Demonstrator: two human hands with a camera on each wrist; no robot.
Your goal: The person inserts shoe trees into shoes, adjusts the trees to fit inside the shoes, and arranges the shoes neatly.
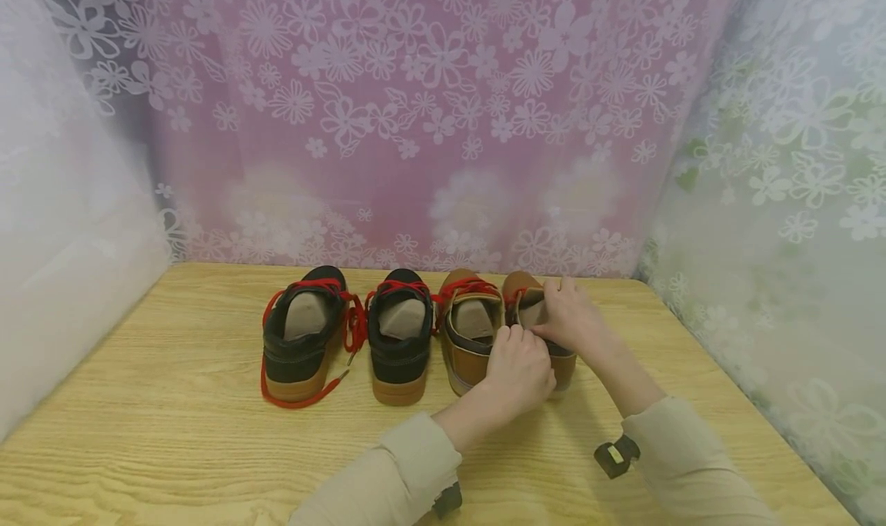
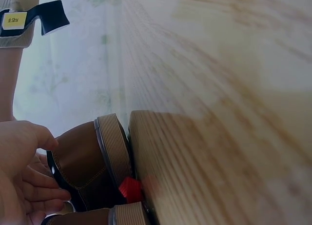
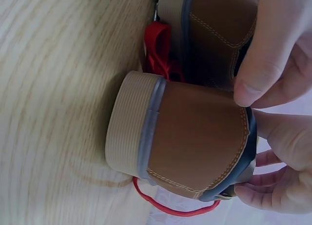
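Observation:
Rightmost in the row is a brown shoe (image 1: 564, 368) with a dark collar, a pale ribbed sole and red laces. My left hand (image 1: 519, 368) pinches its heel collar, the thumb (image 3: 253, 88) against the back edge. My right hand (image 1: 574, 318) grips the right side of the shoe's opening, with its fingertips (image 3: 246, 191) at the collar. Beige stuffing (image 1: 531, 314) shows inside. Just left stands the other brown shoe (image 1: 464, 368), partly covered by my left hand in the head view.
Two black shoes with red laces, one on the far left (image 1: 294, 364) and one beside it (image 1: 400, 361), stand on the wooden table (image 1: 173, 449). A loose red lace (image 1: 311, 399) trails around the far-left heel. Flowered curtains (image 1: 415, 126) enclose the back and sides.

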